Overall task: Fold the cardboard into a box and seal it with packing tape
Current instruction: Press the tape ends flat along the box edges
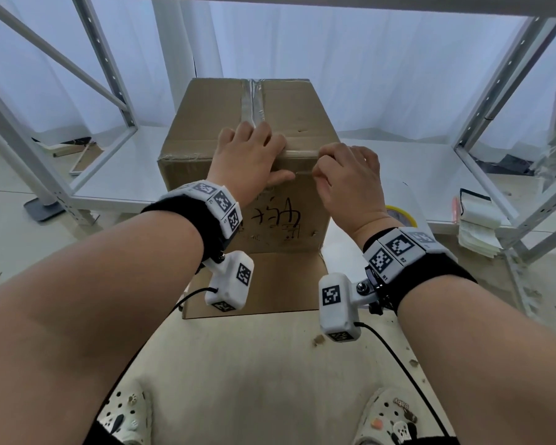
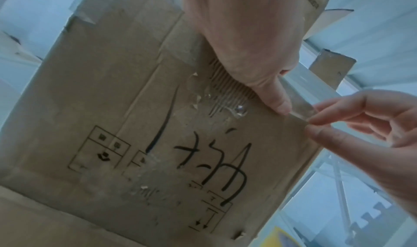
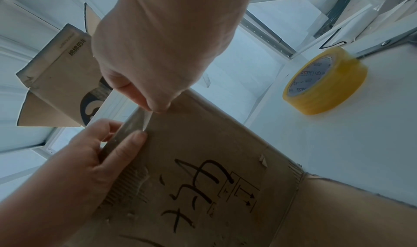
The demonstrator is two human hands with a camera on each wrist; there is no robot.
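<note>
A brown cardboard box with black handwriting on its front stands on the white shelf. Clear tape runs down its top seam. My left hand lies over the near top edge, fingers flat on the top and thumb pressed on the front face. Just to its right, my right hand pinches the free end of a clear tape strip between thumb and fingers at that edge. A yellow tape roll lies on the shelf right of the box.
White metal shelf posts stand at both sides, and a shelf board runs overhead. A box flap hangs out over the shelf's front edge. Stacked papers sit at the right. Another cardboard piece shows behind the box.
</note>
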